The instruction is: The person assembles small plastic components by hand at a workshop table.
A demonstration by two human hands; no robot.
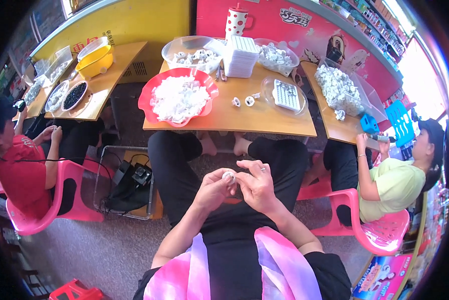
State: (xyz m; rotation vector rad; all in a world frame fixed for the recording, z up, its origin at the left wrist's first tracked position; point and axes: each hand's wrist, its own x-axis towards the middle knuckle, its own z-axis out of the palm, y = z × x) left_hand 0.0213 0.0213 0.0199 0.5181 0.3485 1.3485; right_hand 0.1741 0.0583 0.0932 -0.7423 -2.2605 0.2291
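The small white piece (228,176), probably light, stiff and best held by its edges, is pinched by the left hand (214,190); whether anything is gripped by the right hand (257,188) cannot be told.

This looks to me like a small shop doubling as a workroom. Shelves (374,31) packed with goods rise beyond a pink printed panel (279,34), and a yellow panel (152,30) stands to its left. In front, a person in red (27,172) and another in pale yellow (397,187) sit on pink plastic chairs (84,215) at wooden surfaces (127,59). The middle surface (224,114) carries a red bowl (145,96) heaped with white pieces (179,96) at its near left corner, and a stack of white trays (241,57) by its far edge.
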